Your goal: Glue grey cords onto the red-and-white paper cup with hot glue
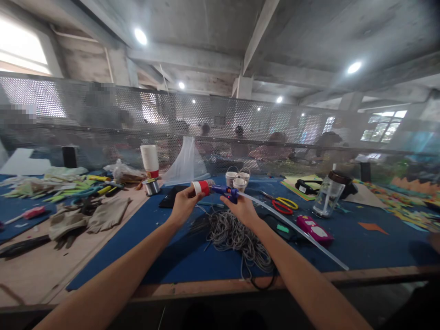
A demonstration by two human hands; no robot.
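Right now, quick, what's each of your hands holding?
Left hand: closed, holding the red-and-white cup.
Right hand: closed, holding the blue glue gun.

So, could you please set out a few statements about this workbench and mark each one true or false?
1. The left hand holds a red-and-white cup. True.
2. The right hand is empty. False: it holds a blue glue gun.
3. Tangled grey cord lies on the blue mat. True.
4. The pink item lies left of the cord. False: it lies to the right.
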